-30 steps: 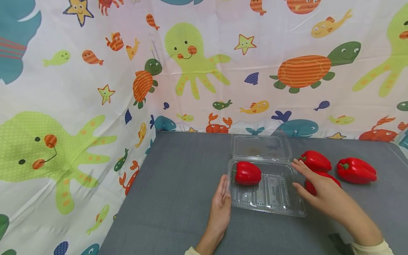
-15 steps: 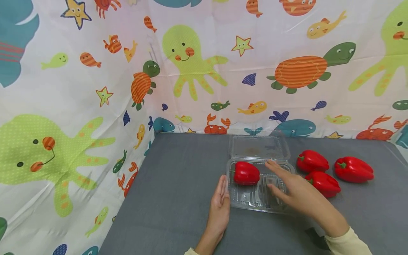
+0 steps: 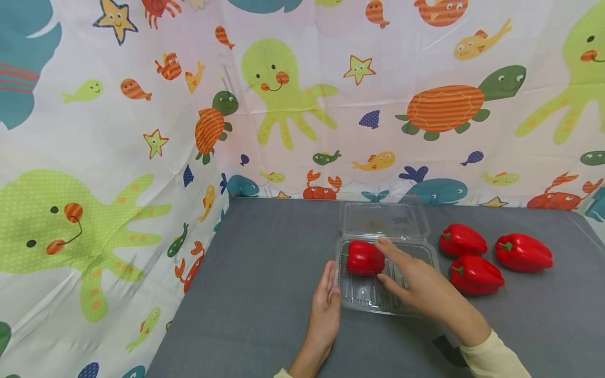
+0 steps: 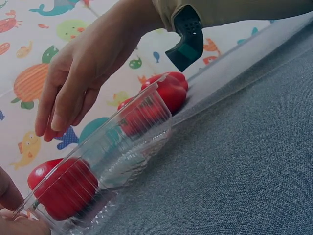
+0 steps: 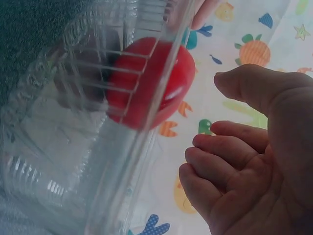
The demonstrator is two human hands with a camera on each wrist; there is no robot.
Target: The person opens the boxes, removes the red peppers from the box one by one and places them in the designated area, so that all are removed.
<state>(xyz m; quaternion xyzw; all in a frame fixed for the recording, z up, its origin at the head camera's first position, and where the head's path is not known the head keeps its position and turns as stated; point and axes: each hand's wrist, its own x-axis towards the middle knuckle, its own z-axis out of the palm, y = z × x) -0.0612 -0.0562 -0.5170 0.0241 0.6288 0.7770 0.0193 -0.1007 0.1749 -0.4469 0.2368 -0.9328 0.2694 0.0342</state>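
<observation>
A clear plastic clamshell container (image 3: 378, 307) lies with its lid (image 3: 383, 218) folded back. One red bell pepper (image 3: 365, 258) sits in the left part of its tray, stem to the left. My left hand (image 3: 324, 310) rests along the tray's left wall, fingers straight; in the left wrist view its fingertips (image 4: 22, 225) are right at the rim. Above the tray is my right hand (image 3: 420, 283), empty, fingers loosely extended. Its fingertips overlap the pepper's right side in the head view, while the right wrist view shows a gap between hand and pepper.
Right of the container lie three more red bell peppers: a rear one (image 3: 463, 240), a front one (image 3: 476, 275) and a far-right one (image 3: 523, 252). A grey cloth (image 3: 246, 294) covers the table. Behind hangs a curtain (image 3: 302, 105) printed with sea animals.
My right hand has moved left from beside the loose peppers to above the tray, near the pepper inside. The front loose pepper is fully uncovered now. My left hand has stayed at the tray.
</observation>
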